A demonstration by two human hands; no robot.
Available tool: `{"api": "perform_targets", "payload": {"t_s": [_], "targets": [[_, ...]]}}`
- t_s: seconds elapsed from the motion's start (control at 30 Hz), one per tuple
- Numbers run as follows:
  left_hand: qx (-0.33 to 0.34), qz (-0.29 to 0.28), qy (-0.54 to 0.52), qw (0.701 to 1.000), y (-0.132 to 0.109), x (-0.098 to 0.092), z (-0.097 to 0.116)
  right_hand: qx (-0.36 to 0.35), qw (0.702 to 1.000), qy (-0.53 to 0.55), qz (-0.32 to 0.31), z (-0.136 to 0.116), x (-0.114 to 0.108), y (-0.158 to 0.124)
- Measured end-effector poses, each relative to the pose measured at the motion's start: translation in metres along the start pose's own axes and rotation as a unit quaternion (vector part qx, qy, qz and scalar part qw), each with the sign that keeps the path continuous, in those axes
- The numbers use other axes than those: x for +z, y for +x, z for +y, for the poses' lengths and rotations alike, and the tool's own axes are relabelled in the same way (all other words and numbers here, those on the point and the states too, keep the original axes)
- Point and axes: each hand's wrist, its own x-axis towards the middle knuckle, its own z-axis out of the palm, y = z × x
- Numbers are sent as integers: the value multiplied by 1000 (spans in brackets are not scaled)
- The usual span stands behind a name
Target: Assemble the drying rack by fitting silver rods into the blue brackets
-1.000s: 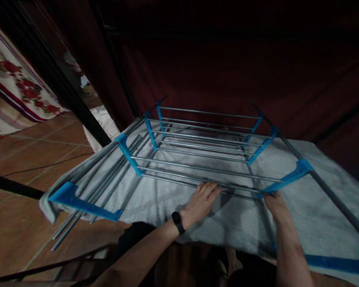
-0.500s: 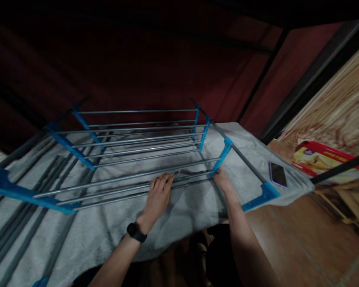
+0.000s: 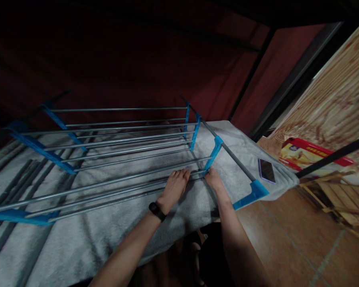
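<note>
A metal rack with grey tubes and blue plastic brackets lies across a grey blanket (image 3: 86,239). My left hand (image 3: 175,186), with a black band on its wrist, is closed over a grey rod (image 3: 116,194) of the nearest tier, close to its right end. At that end, my right hand (image 3: 213,178) grips the lower tip of a blue bracket (image 3: 214,153), where the rods meet it. Its fingertips are partly hidden behind the bracket. The bracket's upper end sits on a long grey side tube (image 3: 237,160).
Several loose grey tubes (image 3: 20,187) lie on the blanket at the left. A phone (image 3: 267,170) rests near the blanket's right edge. Beyond it are a red and yellow box (image 3: 308,153), a wooden slatted piece (image 3: 344,199) and a dark frame post (image 3: 253,75).
My left hand has slid right along the rod, nearer to my right hand. My right hand stays at the bracket. The whole view has shifted, so the rack appears further left.
</note>
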Motion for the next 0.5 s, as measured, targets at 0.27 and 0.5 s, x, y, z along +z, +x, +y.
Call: {"api": "perform_targets", "payload": {"t_s": [0.27, 0.5], "targets": [[-13, -47, -47, 998, 23, 10, 10, 7, 1000, -15, 5, 1, 3, 5], [-18, -58, -32, 998, 23, 14, 9, -2, 1000, -7, 6, 1, 1, 5]]}}
